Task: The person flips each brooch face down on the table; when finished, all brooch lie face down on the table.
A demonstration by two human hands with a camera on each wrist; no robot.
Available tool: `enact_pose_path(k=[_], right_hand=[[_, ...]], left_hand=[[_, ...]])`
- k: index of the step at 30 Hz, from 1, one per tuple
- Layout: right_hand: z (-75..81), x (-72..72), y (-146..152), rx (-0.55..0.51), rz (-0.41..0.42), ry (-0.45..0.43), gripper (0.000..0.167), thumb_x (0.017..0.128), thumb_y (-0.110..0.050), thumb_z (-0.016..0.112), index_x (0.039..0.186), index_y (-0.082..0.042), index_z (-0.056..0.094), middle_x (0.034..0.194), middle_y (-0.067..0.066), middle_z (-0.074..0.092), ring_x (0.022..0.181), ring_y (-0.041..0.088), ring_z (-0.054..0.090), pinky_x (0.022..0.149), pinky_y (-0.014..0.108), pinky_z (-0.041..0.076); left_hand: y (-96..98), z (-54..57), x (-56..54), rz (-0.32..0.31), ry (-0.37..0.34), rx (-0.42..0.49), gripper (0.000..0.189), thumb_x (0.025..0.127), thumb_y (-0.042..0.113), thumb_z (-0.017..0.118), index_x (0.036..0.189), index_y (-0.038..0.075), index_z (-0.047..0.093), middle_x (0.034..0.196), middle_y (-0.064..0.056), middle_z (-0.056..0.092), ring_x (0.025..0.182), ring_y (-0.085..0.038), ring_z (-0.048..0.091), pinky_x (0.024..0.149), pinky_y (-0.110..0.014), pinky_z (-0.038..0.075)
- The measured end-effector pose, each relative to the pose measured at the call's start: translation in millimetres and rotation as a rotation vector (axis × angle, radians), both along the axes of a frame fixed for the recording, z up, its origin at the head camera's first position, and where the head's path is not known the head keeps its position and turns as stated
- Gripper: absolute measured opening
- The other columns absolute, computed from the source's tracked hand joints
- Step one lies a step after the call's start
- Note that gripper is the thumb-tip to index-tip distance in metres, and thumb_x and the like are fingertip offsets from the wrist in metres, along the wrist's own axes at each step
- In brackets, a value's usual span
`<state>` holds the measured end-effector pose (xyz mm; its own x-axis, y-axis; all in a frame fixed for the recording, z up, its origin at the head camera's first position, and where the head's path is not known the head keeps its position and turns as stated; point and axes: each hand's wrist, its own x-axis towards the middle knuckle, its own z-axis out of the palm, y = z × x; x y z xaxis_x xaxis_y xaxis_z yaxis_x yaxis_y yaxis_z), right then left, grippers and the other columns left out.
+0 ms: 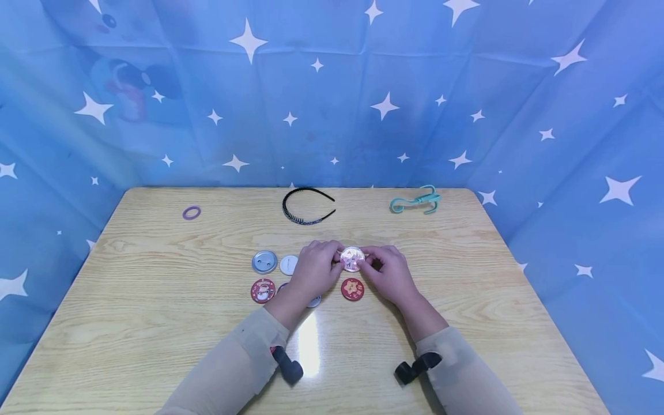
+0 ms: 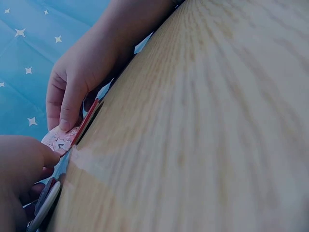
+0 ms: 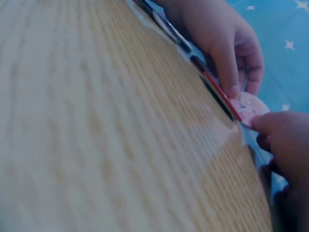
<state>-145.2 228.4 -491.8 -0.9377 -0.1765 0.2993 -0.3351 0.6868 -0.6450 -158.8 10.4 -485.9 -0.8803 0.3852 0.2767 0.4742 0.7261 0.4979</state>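
Observation:
Over the middle of the wooden table [image 1: 155,323], both hands hold one small round pink badge [image 1: 352,259] between them. My left hand [image 1: 334,260] pinches its left edge and my right hand [image 1: 369,260] pinches its right edge. The left wrist view shows the pink badge [image 2: 60,140] between the left hand's fingertip [image 2: 48,157] and the right hand's fingers [image 2: 67,118]. The right wrist view shows the pink badge [image 3: 248,107] pinched the same way. A red badge [image 1: 353,289] lies on the table just below the hands.
Left of the hands lie a silver badge back [image 1: 264,261], a white disc [image 1: 288,264] and another red badge [image 1: 263,290]. At the far edge are a black headband [image 1: 307,206], a teal clip [image 1: 417,202] and a purple hair tie [image 1: 191,212]. Blue starred cloth surrounds the table.

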Motion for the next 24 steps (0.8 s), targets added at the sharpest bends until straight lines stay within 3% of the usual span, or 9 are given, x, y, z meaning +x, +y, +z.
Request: enact_pose_path(k=[11, 24], right_hand=[[-1.5, -0.6, 0.5, -0.027, -0.024, -0.035, 0.02, 0.097, -0.017, 0.08, 0.115, -0.007, 0.077, 0.085, -0.003, 0.064, 0.095, 0.021, 0.057, 0.085, 0.041, 0.047], [-0.4, 0.5, -0.6, -0.076, -0.017, -0.014, 0.012, 0.097, -0.019, 0.081, 0.105, -0.013, 0.074, 0.087, -0.003, 0.064, 0.089, 0.02, 0.055, 0.08, 0.038, 0.046]], left_hand=[[-0.2, -0.3, 0.1, -0.02, 0.078, 0.057, 0.02, 0.095, 0.014, 0.08, 0.114, 0.012, 0.073, 0.1, 0.0, 0.075, 0.094, -0.021, 0.064, 0.091, -0.039, 0.053], [-1.1, -1.1, -1.1, -0.051, 0.145, 0.104, 0.014, 0.096, 0.015, 0.08, 0.109, 0.015, 0.074, 0.097, 0.002, 0.074, 0.089, -0.018, 0.064, 0.087, -0.035, 0.053]])
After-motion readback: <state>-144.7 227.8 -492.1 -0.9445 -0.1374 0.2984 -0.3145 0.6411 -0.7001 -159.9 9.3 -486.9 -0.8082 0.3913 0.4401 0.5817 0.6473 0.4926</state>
